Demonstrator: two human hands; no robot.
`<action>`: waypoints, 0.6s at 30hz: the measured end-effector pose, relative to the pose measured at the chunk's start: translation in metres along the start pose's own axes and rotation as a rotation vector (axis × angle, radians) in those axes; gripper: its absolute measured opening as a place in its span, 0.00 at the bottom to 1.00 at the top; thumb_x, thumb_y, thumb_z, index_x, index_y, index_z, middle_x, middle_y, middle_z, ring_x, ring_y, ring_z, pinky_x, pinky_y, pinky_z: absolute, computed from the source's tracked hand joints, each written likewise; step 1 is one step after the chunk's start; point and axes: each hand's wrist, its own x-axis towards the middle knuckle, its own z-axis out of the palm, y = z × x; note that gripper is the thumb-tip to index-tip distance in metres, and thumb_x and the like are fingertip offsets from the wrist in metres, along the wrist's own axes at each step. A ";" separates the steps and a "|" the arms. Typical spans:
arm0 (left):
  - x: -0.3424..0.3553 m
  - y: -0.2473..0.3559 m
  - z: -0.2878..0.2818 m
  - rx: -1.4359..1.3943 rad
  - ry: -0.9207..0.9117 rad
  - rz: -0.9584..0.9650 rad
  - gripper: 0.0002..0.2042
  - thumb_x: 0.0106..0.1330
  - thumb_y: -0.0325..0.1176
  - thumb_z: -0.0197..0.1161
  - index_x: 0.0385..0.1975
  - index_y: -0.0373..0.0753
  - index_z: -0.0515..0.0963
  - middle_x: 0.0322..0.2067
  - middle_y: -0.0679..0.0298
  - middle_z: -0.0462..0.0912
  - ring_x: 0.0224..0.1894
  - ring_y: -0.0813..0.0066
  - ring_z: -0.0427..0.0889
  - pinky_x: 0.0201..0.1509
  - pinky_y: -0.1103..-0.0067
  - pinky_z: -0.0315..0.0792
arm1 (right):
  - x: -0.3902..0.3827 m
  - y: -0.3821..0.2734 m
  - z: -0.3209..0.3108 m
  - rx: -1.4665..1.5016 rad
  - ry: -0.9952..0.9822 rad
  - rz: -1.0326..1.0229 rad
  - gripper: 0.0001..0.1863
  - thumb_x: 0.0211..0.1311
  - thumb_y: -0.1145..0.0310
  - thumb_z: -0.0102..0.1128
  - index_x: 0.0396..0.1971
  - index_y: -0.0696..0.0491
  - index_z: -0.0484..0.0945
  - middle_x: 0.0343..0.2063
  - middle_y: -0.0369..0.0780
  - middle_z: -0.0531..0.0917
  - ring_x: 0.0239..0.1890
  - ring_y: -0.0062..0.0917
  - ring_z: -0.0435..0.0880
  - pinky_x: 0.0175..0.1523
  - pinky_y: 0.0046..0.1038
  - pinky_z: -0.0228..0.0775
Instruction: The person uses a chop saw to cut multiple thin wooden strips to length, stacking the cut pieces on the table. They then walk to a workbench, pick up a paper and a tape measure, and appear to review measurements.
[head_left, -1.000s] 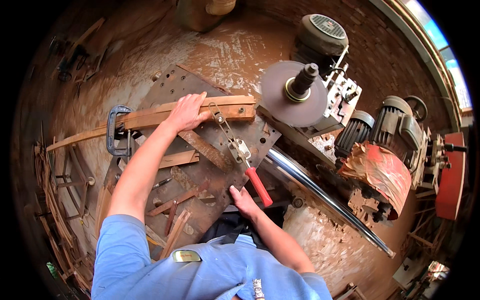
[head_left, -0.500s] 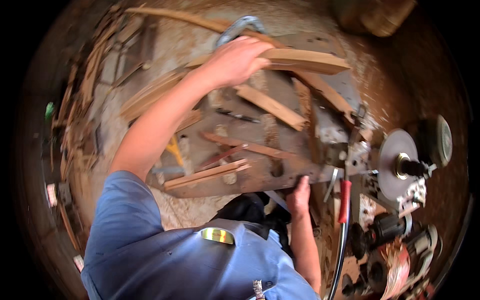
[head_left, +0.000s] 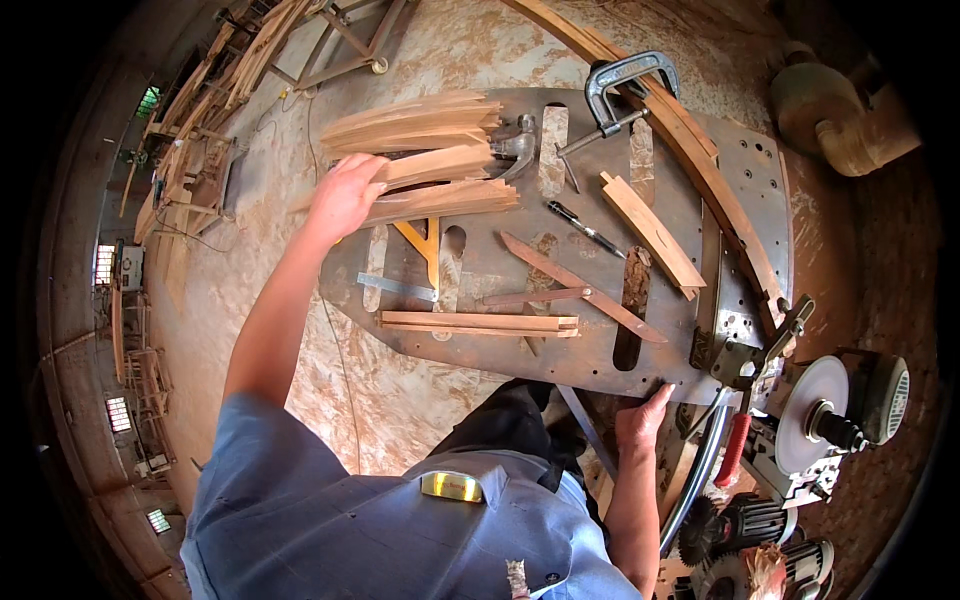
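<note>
1. Wood strip (head_left: 440,165), left end of tabletop (head_left: 590,355): its left end hidden in left hand (head_left: 345,198).
2. Hammer (head_left: 518,150), toward far edge: head shows, handle mostly covered by strips.
3. Yellow-handled square (head_left: 430,250): handle's top lost under a strip.
4. Right hand (head_left: 642,418), near edge: most fingers out of sight; grip unclear.
5. Long curved wood (head_left: 712,185): passes far edge, cut off by picture's top.

Woodshop: wood strips (head_left: 440,167), clamp (head_left: 632,68), probable saw blade (head_left: 720,578)

Worktable (head_left: 600,350) mid-frame
On it, wood strips (head_left: 440,165) upper left of centre, clamp (head_left: 598,100) upper right of centre; disc (head_left: 798,415) beyond, lower right.
</note>
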 end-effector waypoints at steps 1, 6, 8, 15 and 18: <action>-0.001 -0.006 0.002 0.013 -0.008 -0.002 0.16 0.61 0.30 0.59 0.49 0.35 0.74 0.47 0.55 0.77 0.53 0.54 0.73 0.56 0.67 0.68 | -0.001 0.002 0.000 -0.003 -0.002 0.000 0.37 0.66 0.40 0.48 0.64 0.51 0.59 0.63 0.38 0.66 0.64 0.35 0.65 0.68 0.40 0.57; -0.014 0.002 -0.002 0.073 0.045 -0.036 0.16 0.61 0.31 0.60 0.49 0.37 0.74 0.47 0.55 0.77 0.53 0.54 0.73 0.56 0.66 0.68 | 0.002 0.003 -0.002 0.013 -0.045 0.014 0.36 0.67 0.41 0.46 0.65 0.51 0.58 0.64 0.38 0.65 0.65 0.33 0.64 0.70 0.39 0.55; -0.021 0.028 -0.011 0.017 0.083 -0.042 0.15 0.62 0.31 0.59 0.49 0.37 0.74 0.48 0.55 0.77 0.52 0.55 0.73 0.56 0.66 0.69 | 0.002 0.002 0.002 -0.017 -0.035 0.007 0.37 0.67 0.40 0.45 0.65 0.52 0.58 0.64 0.38 0.64 0.65 0.33 0.63 0.70 0.39 0.53; -0.071 0.047 0.053 0.027 -0.041 -0.028 0.18 0.59 0.32 0.64 0.50 0.39 0.75 0.45 0.56 0.77 0.50 0.57 0.75 0.54 0.66 0.71 | -0.004 0.004 0.004 0.067 -0.017 0.034 0.36 0.68 0.41 0.44 0.66 0.51 0.57 0.64 0.38 0.64 0.66 0.33 0.62 0.70 0.39 0.53; -0.074 0.045 0.081 0.072 0.071 -0.002 0.19 0.56 0.30 0.65 0.49 0.38 0.76 0.44 0.57 0.77 0.48 0.56 0.74 0.52 0.65 0.70 | 0.002 0.009 -0.002 0.083 -0.066 0.010 0.33 0.69 0.42 0.43 0.65 0.49 0.58 0.63 0.37 0.66 0.65 0.33 0.64 0.69 0.40 0.57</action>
